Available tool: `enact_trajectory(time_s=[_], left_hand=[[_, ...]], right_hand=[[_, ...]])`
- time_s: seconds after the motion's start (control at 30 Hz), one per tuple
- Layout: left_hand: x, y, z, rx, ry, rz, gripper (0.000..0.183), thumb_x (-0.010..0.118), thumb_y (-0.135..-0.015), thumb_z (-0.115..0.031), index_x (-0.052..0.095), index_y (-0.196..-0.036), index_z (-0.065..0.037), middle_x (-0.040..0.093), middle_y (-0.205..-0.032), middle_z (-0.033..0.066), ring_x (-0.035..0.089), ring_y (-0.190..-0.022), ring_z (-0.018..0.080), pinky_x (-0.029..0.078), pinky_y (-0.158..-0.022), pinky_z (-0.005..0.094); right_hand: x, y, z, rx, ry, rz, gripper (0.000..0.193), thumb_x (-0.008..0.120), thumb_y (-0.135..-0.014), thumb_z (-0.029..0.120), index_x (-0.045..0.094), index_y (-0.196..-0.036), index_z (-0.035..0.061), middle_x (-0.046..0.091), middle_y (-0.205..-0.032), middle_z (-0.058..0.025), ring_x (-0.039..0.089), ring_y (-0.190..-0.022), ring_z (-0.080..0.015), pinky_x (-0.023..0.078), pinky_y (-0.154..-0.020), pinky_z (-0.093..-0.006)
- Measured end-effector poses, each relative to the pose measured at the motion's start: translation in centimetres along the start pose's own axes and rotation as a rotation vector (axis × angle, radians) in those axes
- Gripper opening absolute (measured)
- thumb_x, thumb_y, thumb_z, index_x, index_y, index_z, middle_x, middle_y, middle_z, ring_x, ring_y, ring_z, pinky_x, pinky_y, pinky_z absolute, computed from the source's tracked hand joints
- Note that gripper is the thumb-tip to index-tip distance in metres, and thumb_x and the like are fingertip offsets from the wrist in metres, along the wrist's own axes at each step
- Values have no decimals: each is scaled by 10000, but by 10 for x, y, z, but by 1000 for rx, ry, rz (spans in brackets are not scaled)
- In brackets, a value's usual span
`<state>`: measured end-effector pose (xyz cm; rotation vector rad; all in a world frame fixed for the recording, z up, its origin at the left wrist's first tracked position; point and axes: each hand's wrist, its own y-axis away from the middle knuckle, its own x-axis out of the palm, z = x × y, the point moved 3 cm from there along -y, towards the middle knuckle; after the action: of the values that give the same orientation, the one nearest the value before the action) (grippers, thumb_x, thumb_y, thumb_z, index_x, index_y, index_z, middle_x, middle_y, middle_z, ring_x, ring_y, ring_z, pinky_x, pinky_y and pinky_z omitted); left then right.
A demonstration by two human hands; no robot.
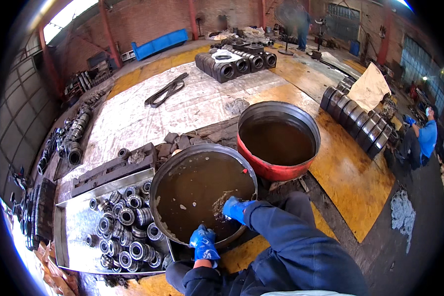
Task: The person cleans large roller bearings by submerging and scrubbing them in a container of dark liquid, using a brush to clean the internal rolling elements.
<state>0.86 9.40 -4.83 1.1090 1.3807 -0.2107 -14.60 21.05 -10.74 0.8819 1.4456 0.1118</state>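
Note:
My left hand [204, 242], in a blue glove, is closed over the near edge of a round metal tub [154, 190] of murky brown liquid [202, 182]. What its fingers grip, if anything, is hidden. My right hand [236, 209], gloved alike, reaches over the tub's right side with its fingers curled down to the liquid. A pale, ragged patch [221, 203] shows beside those fingers; I cannot tell whether it is splashing or a scrubber. Left of the tub, many ring-shaped steel bearings [126, 216] lie heaped in a shallow metal tray [71, 229].
A red drum [276, 171] of dark liquid stands just beyond the tub, to its right. Rows of large bearing rings [352, 117] stand at the right; more stacked housings [222, 69] sit farther back. A person in blue [427, 135] works at the far right.

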Motion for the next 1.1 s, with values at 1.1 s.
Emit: enact_trajectory(time_s=[1.1], left_hand=[[23,-34,29,171,33,-238,367,671,-790,-346,733,-1050,-96,725,-1046,190,691,-1009,377,544,-880,471]], right_hand=[[25,-15,-7,285,-797,-374,274,728,-742,301,795,-936,120,751,-934,-71,710,-835,-265,548,-669,-424]])
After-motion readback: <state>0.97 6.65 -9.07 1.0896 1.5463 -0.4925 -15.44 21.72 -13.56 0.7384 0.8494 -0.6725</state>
